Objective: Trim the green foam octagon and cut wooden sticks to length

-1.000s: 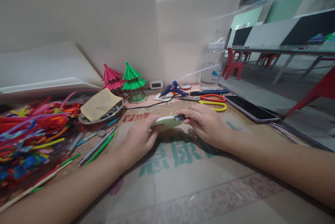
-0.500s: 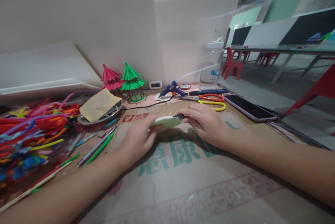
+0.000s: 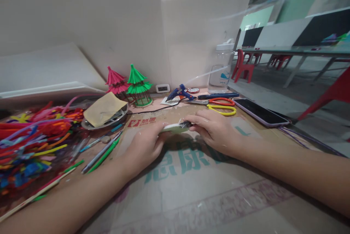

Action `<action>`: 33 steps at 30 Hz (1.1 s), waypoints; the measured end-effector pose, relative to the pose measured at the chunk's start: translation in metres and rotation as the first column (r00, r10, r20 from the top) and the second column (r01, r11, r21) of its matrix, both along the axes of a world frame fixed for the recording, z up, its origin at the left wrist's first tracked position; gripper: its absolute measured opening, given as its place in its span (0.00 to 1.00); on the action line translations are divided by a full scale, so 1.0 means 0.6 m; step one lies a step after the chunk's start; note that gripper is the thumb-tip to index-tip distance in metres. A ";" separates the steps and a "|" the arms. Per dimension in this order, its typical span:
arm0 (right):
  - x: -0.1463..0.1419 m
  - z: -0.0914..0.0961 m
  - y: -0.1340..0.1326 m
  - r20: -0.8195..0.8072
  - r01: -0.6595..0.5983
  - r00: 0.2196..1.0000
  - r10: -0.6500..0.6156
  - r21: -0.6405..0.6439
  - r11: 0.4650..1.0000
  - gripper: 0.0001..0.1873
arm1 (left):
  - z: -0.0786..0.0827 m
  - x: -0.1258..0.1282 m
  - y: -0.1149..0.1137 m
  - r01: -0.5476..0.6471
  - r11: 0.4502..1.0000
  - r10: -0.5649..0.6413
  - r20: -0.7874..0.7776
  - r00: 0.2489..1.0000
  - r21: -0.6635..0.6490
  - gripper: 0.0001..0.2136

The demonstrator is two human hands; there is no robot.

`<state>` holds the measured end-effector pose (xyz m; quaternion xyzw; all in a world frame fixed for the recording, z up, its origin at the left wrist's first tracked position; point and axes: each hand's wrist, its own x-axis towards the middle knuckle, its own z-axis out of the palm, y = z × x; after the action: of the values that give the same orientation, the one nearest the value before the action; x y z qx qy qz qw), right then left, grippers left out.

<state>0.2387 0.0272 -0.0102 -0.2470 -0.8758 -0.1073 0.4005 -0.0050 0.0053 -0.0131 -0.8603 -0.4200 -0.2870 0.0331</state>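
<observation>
Above the cardboard sheet, my left hand grips a thin pale-green disc by its left edge, thumb underneath. The disc is seen nearly edge-on. My right hand is closed in a pinch on a small dark, fuzzy piece at the disc's right end. Whether that piece is fixed to the disc I cannot tell. Behind the hands lie scissors with one red and one yellow handle, and a blue glue gun.
Left are a heap of coloured pipe cleaners, a metal dish and pens. Pink and green pavilion models stand behind, beside a small clock. A water bottle and a phone are right.
The disc has tilted slightly, showing less of its face. My right fingers, with the dark piece, have shifted a little down and left along its edge.
</observation>
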 end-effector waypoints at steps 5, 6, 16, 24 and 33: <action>0.001 -0.002 0.000 -0.028 -0.017 0.999 0.016 -0.050 0.999 0.14 | -0.004 -0.001 0.001 0.022 1.000 -0.021 0.015 1.000 -0.020 0.10; 0.001 -0.003 0.001 -0.057 -0.021 0.998 0.016 -0.088 0.996 0.14 | -0.003 0.000 0.000 0.009 0.999 -0.008 0.029 1.000 -0.031 0.10; -0.008 -0.026 0.023 -0.290 -0.075 0.950 -0.115 -0.570 0.819 0.11 | 0.027 0.021 -0.008 -0.044 0.961 0.119 0.267 0.956 -0.273 0.07; -0.003 -0.024 0.013 -0.244 -0.070 0.969 -0.050 -0.459 0.886 0.15 | 0.023 0.013 -0.009 -0.002 0.976 0.061 0.260 0.964 -0.220 0.07; 0.005 -0.004 -0.003 -0.130 -0.103 0.989 0.076 -0.209 0.972 0.16 | 0.007 -0.004 0.011 0.090 0.996 -0.083 0.209 0.974 -0.024 0.14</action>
<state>0.2417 0.0256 -0.0123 -0.2553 -0.8667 0.0215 0.4280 -0.0077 0.0121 -0.0089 -0.8436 -0.3881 -0.3692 -0.0376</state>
